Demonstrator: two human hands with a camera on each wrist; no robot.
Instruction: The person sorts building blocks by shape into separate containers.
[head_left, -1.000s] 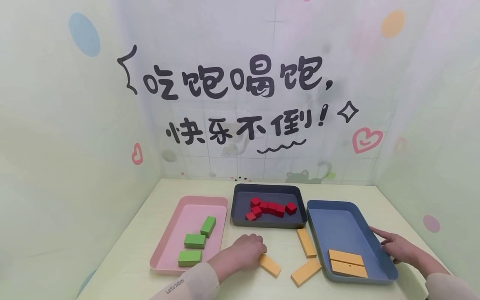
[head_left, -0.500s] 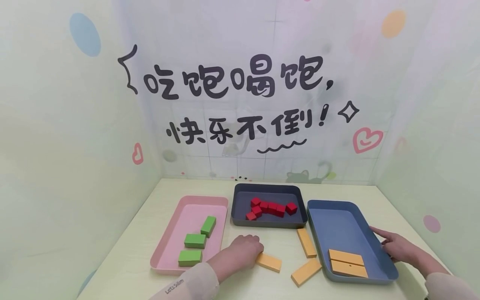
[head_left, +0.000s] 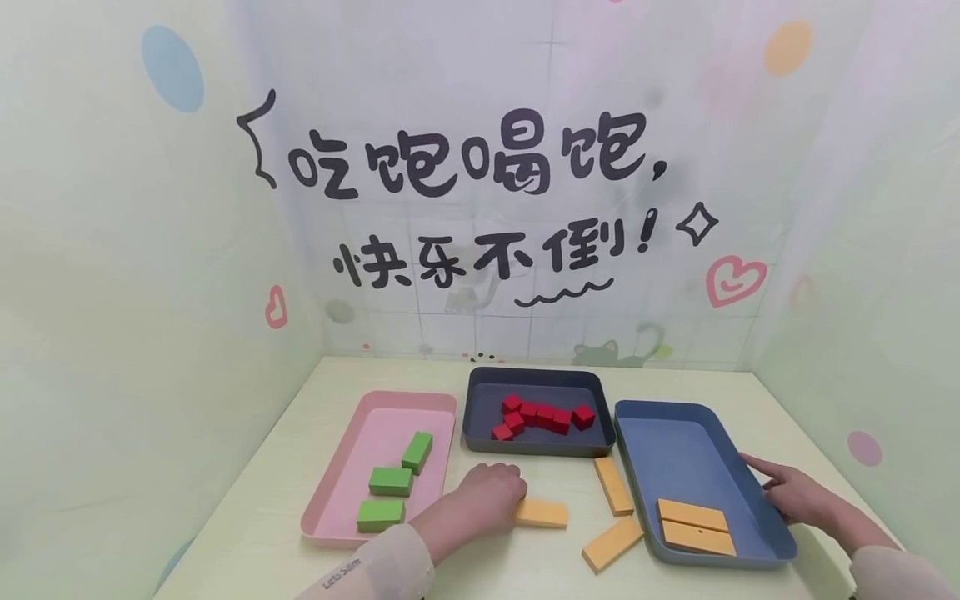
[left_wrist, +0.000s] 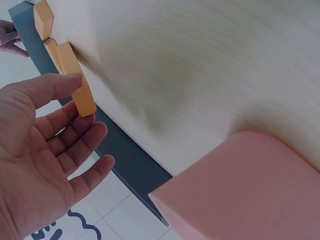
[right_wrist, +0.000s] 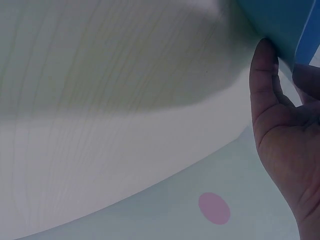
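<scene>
My left hand [head_left: 486, 502] pinches one end of a yellow rectangular block [head_left: 544, 513] low over the table. In the left wrist view the thumb lies on one face of this block [left_wrist: 80, 87], with the fingertips behind it. Two more yellow blocks lie on the table to its right, a steep one [head_left: 613, 486] and a slanted one [head_left: 611, 544]. My right hand [head_left: 799, 498] touches the outer right side of the blue tray [head_left: 675, 450], index finger extended along its rim. Inside that tray, two yellow blocks [head_left: 693, 527] lie side by side near the front.
A pink tray [head_left: 337, 492] on the left holds three green blocks [head_left: 390, 482]. At the back centre, a dark tray [head_left: 480, 417] contains several red cubes [head_left: 546, 417]. Printed curtain walls [head_left: 480, 208] enclose the table's back and sides.
The yellow block in my left hand has swung from a slant to nearly level, its free end moving away from me and slightly right. My right hand stays at the blue tray.
</scene>
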